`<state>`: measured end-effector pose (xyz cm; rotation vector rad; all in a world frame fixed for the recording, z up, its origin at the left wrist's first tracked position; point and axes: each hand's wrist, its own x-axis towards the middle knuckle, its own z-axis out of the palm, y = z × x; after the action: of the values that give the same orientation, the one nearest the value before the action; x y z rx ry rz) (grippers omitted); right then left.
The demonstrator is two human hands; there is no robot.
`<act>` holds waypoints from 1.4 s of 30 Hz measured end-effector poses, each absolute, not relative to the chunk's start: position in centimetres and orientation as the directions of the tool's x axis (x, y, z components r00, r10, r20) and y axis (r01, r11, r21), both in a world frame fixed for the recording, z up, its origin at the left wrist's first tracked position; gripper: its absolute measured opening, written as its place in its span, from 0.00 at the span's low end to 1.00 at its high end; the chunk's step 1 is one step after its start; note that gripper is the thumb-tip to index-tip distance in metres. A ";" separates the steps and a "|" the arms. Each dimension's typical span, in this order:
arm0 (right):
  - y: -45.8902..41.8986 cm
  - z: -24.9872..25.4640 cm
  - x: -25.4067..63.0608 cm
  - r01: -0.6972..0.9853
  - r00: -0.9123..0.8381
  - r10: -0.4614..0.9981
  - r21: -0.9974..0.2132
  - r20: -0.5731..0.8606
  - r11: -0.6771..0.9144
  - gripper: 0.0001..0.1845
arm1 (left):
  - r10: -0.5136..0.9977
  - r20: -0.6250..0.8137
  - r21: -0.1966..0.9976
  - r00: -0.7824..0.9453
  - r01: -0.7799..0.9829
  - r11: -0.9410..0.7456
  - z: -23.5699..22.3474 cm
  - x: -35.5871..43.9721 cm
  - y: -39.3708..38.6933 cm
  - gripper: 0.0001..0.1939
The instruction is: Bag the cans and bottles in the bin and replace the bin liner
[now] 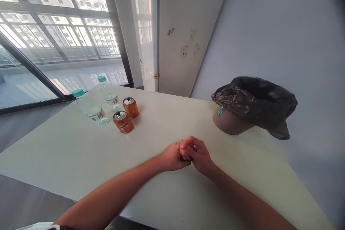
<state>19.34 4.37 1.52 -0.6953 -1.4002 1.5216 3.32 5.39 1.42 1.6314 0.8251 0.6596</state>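
My left hand [174, 156] and my right hand [198, 154] are clasped together over the white table, fingers closed and folded against each other. No object shows between them, though the inside of the clasp is hidden. To the left of the hands stand two orange soda cans, a nearer can [123, 122] and a farther can [130, 107], with dark openings in their tops. Beside the cans are two clear plastic bottles with teal caps, a nearer bottle [90, 107] and a farther bottle [109, 93]. Neither hand touches the cans or bottles.
A brown bin [229, 124] lined with a black plastic bag [250, 104] stands on the table [161, 115] to the right. Behind the table are a white refrigerator [185, 18] and a pale wall [269, 25]. Glass doors [61, 36] are at the left.
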 end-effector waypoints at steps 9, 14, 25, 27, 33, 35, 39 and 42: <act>3.5 2.4 19.3 -0.267 -0.605 0.624 -0.864 0.495 0.426 0.12 | 0.743 -0.130 0.884 0.656 0.416 -0.212 -0.3 3.2 5.6 0.27; 3.6 0.9 19.5 -0.192 -0.487 0.806 -0.942 0.336 0.276 0.30 | 0.708 -0.030 0.881 0.706 0.354 -0.315 0.1 2.7 5.5 0.22; 5.6 6.1 23.6 0.338 -0.393 0.880 -0.849 0.266 0.407 0.08 | 0.759 0.080 0.965 0.646 0.140 -0.222 -0.5 2.3 7.8 0.22; 4.0 5.2 24.1 0.373 -0.364 0.899 -0.846 0.245 0.381 0.04 | 0.704 0.058 0.941 0.708 0.196 -0.275 -0.4 2.3 7.6 0.21; -1.7 1.9 29.2 0.648 0.032 0.932 -0.718 0.361 0.256 0.05 | 0.731 0.139 0.945 0.668 0.132 -0.300 -0.6 2.1 7.7 0.29; -3.3 1.2 32.7 0.715 0.188 0.887 -0.678 0.421 0.170 0.06 | 0.754 0.142 0.951 0.642 0.124 -0.285 -0.9 2.1 8.1 0.25; -5.6 -0.3 39.1 0.909 0.268 0.849 -0.411 0.455 -0.067 0.10 | 0.758 0.107 0.929 0.643 0.206 -0.306 -1.1 2.3 8.5 0.21; -6.2 -1.5 41.1 0.938 0.231 0.887 -0.335 0.399 -0.093 0.10 | 0.731 0.120 0.899 0.672 0.239 -0.367 -1.0 2.3 8.3 0.21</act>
<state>41.14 -6.20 -1.54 -1.9918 -1.6696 -0.1268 2.28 8.32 -0.98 1.9219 0.7574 0.6415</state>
